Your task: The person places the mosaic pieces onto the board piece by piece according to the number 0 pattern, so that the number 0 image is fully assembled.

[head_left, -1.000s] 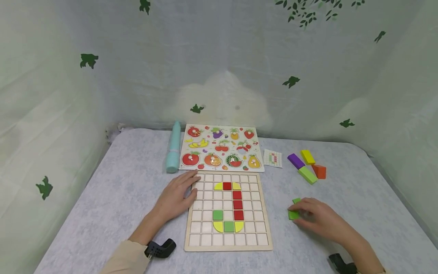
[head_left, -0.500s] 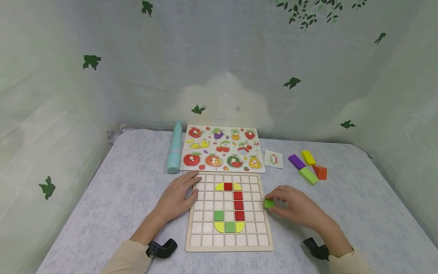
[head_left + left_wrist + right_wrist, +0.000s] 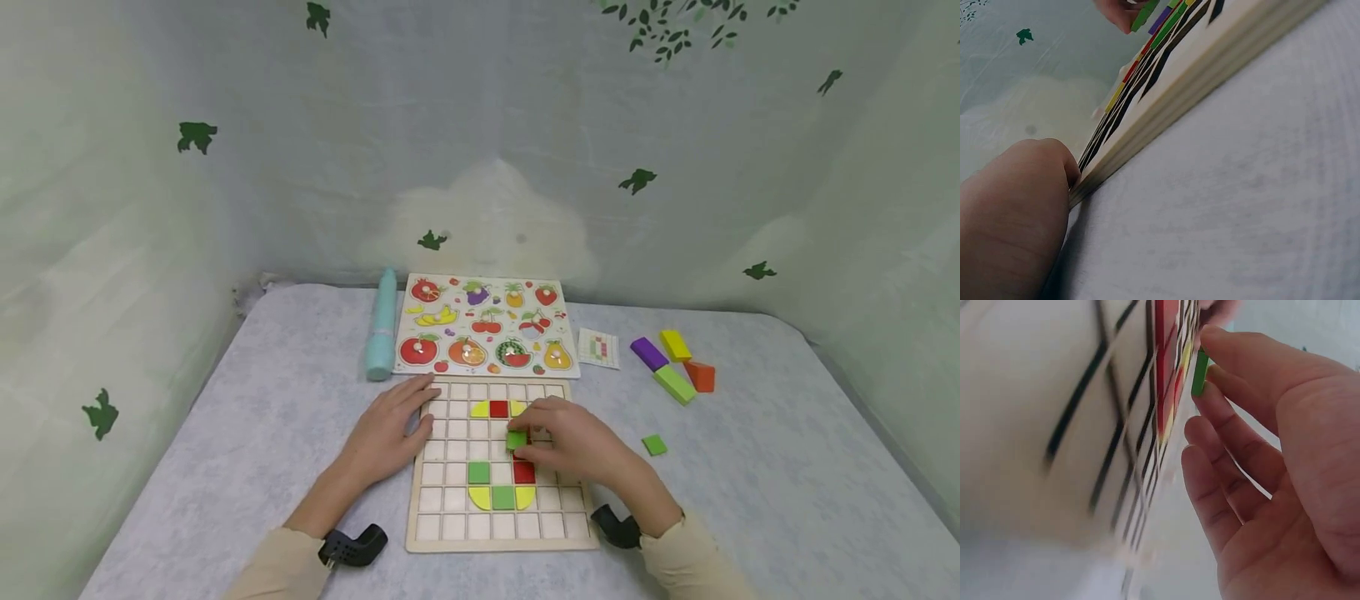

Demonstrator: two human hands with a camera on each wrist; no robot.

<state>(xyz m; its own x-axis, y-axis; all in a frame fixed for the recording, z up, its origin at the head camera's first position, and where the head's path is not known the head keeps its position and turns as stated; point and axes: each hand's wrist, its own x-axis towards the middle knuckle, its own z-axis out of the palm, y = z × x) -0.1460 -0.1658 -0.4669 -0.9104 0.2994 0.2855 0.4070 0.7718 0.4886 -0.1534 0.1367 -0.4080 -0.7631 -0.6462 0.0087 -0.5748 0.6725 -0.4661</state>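
Between thumb and fingers my right hand (image 3: 577, 442) pinches a green square tile (image 3: 515, 440); in the right wrist view the tile (image 3: 1200, 372) shows edge-on, held above the board. Below lies a wooden grid board (image 3: 502, 547) with a curved row of set pieces: red squares (image 3: 524, 472), green squares (image 3: 478, 472) and yellow rounded corner pieces (image 3: 479, 498). The right hand hides part of the red column. My left hand (image 3: 386, 429) rests with extended fingers on the board's left edge. Another green tile (image 3: 655, 445) lies on the table, right of the board.
Behind the board lies a fruit picture puzzle (image 3: 487, 323), with a pale blue cylinder (image 3: 382, 329) on its left. A small pattern card (image 3: 598, 347) is at its right. Farther right are purple (image 3: 649, 354), yellow (image 3: 676, 345), light green (image 3: 675, 386) and orange (image 3: 701, 377) blocks.
My right hand has picked one green tile off the table at the right and carried it left, over the board. The second green tile stays behind. My left hand has not moved.
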